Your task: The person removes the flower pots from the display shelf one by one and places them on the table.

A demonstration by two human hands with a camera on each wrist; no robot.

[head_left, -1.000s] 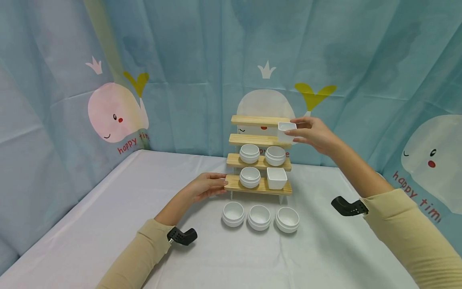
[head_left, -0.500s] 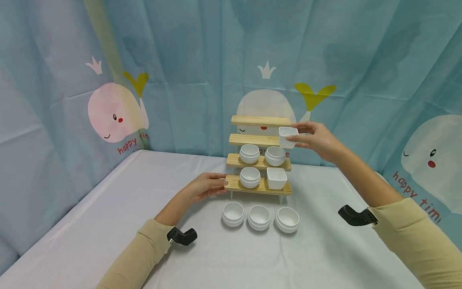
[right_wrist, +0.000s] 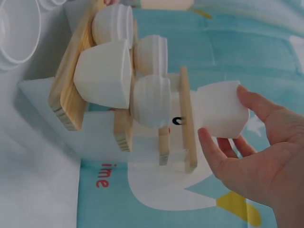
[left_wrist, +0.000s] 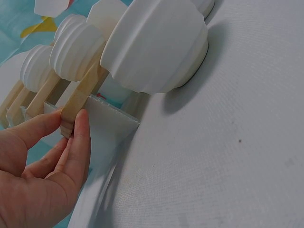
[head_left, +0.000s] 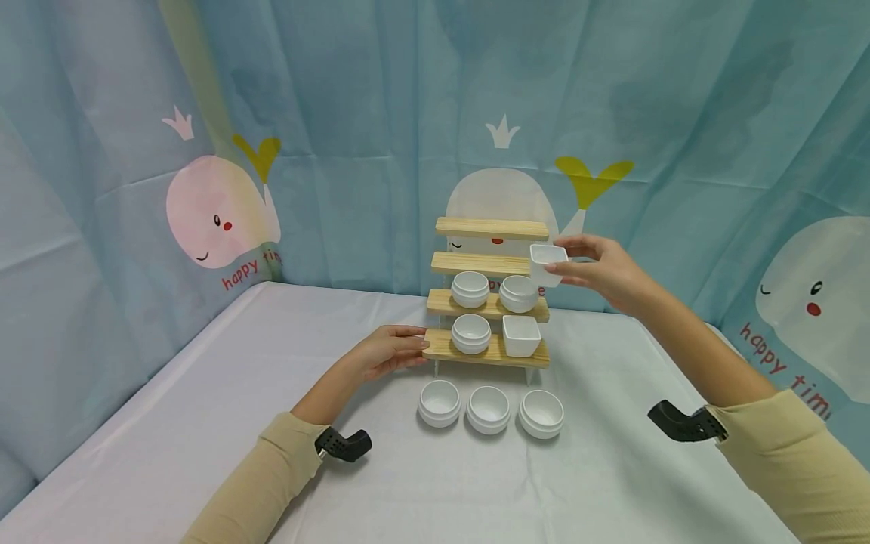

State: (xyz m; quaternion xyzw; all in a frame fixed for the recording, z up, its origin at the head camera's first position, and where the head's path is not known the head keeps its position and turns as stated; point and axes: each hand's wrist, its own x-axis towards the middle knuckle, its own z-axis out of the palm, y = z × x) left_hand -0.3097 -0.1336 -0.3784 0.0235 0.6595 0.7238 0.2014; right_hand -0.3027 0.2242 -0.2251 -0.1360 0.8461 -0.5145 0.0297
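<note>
Wood, pale and finely grained, sits between the fingers of my left hand (head_left: 390,352), which pinch the left end of the lowest shelf (head_left: 496,353) from both sides, at eight o'clock from the middle of the four-tiered stand (head_left: 485,263). My right hand (head_left: 601,273) has its fingers clamped on a square white bowl (head_left: 547,266) at two o'clock, pressing its smooth walls from opposite sides. This bowl has softened corners, and it narrows toward the base. From my head view it overlaps the right end of the second shelf from the top; whether it touches the wood I cannot tell. On the lowest shelf a round bowl (head_left: 471,334) stands to the nine o'clock side of a second square bowl (head_left: 521,336), both upright and glossy. One tier up, a pair of round bowls (head_left: 492,292) stand side by side, each with a stepped band around its body. Flat, smooth pale side panels (left_wrist: 111,116) carry the planks. Three more round bowls (head_left: 488,410) sit on the table (head_left: 381,468) in a row, at seven, six and five o'clock, rims up, upon a white cover with a fine woven-looking texture. Behind, toward twelve o'clock, hangs a creased blue curtain (head_left: 353,151) printed with rounded, smiling shapes. My beige sleeves (head_left: 272,461) look soft and matte.
</note>
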